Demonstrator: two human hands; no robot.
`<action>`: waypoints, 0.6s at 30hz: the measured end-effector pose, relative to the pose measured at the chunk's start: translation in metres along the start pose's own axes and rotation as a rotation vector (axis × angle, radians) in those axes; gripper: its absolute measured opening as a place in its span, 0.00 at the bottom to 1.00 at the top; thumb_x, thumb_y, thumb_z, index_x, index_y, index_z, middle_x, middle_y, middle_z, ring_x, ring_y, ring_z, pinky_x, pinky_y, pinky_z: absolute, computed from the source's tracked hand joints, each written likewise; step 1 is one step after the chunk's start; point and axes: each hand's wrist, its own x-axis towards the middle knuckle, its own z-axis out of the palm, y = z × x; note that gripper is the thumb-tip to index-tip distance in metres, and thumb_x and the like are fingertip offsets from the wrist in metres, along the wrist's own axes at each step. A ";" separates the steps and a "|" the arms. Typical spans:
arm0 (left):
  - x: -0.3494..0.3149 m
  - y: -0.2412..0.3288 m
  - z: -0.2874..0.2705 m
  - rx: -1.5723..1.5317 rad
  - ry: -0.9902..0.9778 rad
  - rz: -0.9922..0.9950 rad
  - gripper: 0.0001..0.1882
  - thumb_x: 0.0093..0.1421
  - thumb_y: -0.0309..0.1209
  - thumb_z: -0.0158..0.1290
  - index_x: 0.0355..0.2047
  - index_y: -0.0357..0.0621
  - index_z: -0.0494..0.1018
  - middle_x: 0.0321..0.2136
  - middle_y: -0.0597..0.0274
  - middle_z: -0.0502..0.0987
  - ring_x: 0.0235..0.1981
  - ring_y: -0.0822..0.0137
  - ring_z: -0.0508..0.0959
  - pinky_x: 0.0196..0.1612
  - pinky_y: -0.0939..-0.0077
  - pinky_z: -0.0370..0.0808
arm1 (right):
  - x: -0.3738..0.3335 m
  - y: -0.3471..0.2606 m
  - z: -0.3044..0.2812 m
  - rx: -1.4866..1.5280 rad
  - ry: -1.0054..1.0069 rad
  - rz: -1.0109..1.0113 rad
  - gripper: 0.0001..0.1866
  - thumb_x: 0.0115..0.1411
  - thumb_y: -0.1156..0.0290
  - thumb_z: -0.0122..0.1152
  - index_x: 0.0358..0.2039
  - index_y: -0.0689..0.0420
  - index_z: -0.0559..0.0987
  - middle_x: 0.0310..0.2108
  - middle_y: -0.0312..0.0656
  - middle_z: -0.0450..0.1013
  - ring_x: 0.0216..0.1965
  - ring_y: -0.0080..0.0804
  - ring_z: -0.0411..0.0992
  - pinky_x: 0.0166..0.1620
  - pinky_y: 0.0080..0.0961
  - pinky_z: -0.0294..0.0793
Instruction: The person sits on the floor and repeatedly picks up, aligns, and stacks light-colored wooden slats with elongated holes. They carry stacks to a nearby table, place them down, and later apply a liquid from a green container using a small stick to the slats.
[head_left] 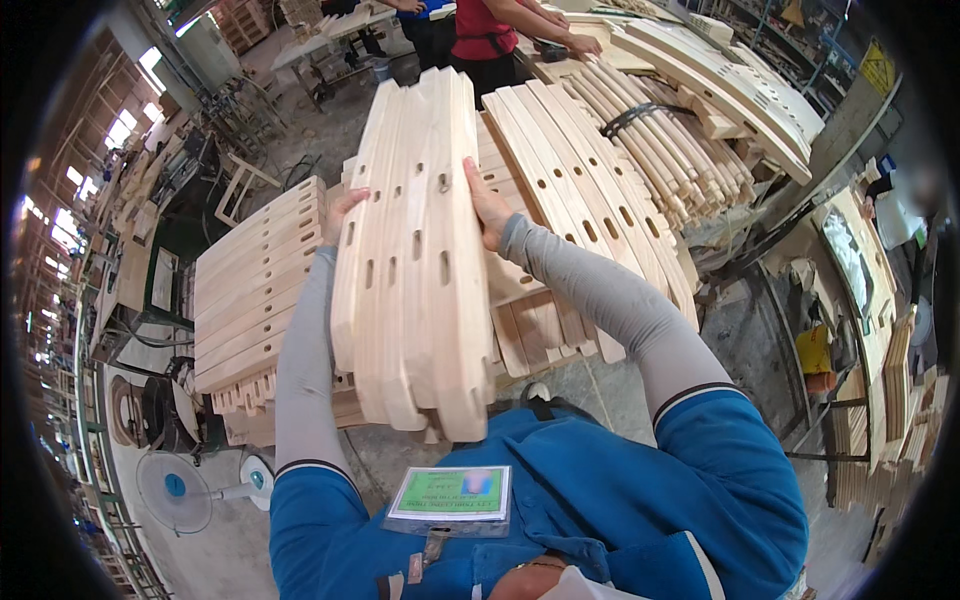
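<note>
Between my two hands is a bundle of pale wooden slats [415,260] with oval slots cut through them, standing side by side and pressed together. My left hand [343,212] grips the bundle's left side, its fingers partly hidden behind the wood. On the right side my right hand [488,205] presses against the outer slat, thumb up along the edge. The bundle's lower end hangs close to my chest. Beneath and behind it lie more slotted slats, one stack [262,285] to the left and another row [590,190] to the right.
A strapped bundle of rounded wooden rods [660,140] lies at the far right, beside long pale boards [720,85]. A person in a red shirt [485,35] works across the table. A standing fan [178,490] is at the lower left. More cut wood [905,400] is stacked at right.
</note>
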 end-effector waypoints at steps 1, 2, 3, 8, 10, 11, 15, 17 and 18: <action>-0.001 -0.007 0.000 0.066 0.053 0.035 0.19 0.52 0.33 0.49 0.42 0.35 0.68 0.34 0.53 0.75 0.33 0.65 0.76 0.39 0.72 0.75 | 0.005 0.000 -0.005 0.000 0.004 0.019 0.42 0.52 0.35 0.40 0.56 0.57 0.58 0.52 0.47 0.61 0.50 0.35 0.64 0.53 0.34 0.65; -0.002 -0.015 0.004 0.135 0.105 0.068 0.17 0.51 0.32 0.50 0.41 0.35 0.69 0.33 0.54 0.75 0.32 0.65 0.77 0.39 0.72 0.75 | 0.010 -0.002 -0.010 0.001 0.007 0.036 0.42 0.52 0.35 0.40 0.56 0.57 0.58 0.52 0.46 0.62 0.50 0.35 0.64 0.53 0.34 0.64; 0.015 -0.022 0.040 -0.006 0.009 -0.052 0.18 0.50 0.33 0.50 0.40 0.34 0.69 0.32 0.54 0.75 0.31 0.65 0.77 0.38 0.73 0.75 | 0.015 -0.015 -0.046 0.021 0.019 0.065 0.39 0.53 0.36 0.39 0.56 0.54 0.60 0.52 0.45 0.62 0.50 0.36 0.64 0.52 0.34 0.64; 0.005 -0.031 0.073 -0.092 0.009 -0.179 0.21 0.49 0.37 0.49 0.40 0.33 0.68 0.33 0.52 0.75 0.31 0.64 0.77 0.35 0.74 0.75 | 0.024 -0.032 -0.083 0.049 -0.030 0.053 0.35 0.58 0.41 0.35 0.56 0.56 0.59 0.52 0.47 0.62 0.51 0.40 0.63 0.54 0.37 0.62; -0.005 -0.044 0.076 -0.109 0.018 -0.188 0.21 0.50 0.35 0.49 0.42 0.34 0.67 0.35 0.52 0.74 0.32 0.64 0.77 0.36 0.73 0.75 | 0.025 -0.034 -0.084 -0.049 0.069 0.064 0.33 0.59 0.43 0.34 0.55 0.57 0.60 0.51 0.47 0.63 0.50 0.39 0.64 0.53 0.36 0.63; -0.013 -0.051 0.074 -0.099 0.058 -0.148 0.22 0.51 0.36 0.48 0.43 0.34 0.67 0.35 0.51 0.74 0.33 0.63 0.76 0.36 0.72 0.75 | 0.025 -0.032 -0.080 -0.072 0.102 0.083 0.33 0.58 0.43 0.36 0.55 0.56 0.60 0.51 0.47 0.63 0.50 0.39 0.64 0.52 0.36 0.63; -0.021 -0.061 0.078 -0.198 0.104 -0.102 0.21 0.53 0.36 0.48 0.42 0.34 0.66 0.34 0.52 0.74 0.32 0.64 0.76 0.36 0.74 0.74 | 0.028 -0.021 -0.084 -0.190 0.217 -0.021 0.33 0.57 0.44 0.39 0.55 0.56 0.61 0.50 0.46 0.64 0.49 0.38 0.64 0.51 0.34 0.64; -0.018 -0.060 0.092 -0.211 0.072 -0.088 0.21 0.54 0.37 0.47 0.43 0.34 0.66 0.35 0.52 0.74 0.32 0.65 0.76 0.37 0.75 0.74 | 0.031 -0.022 -0.102 -0.308 0.245 -0.176 0.33 0.57 0.45 0.40 0.53 0.59 0.62 0.46 0.46 0.66 0.46 0.37 0.67 0.49 0.31 0.67; -0.022 -0.061 0.087 -0.217 0.089 -0.073 0.21 0.55 0.38 0.47 0.44 0.34 0.66 0.36 0.53 0.74 0.33 0.65 0.76 0.37 0.75 0.74 | 0.031 -0.020 -0.098 -0.277 0.271 -0.145 0.31 0.58 0.47 0.40 0.51 0.61 0.64 0.44 0.46 0.67 0.41 0.35 0.69 0.45 0.29 0.70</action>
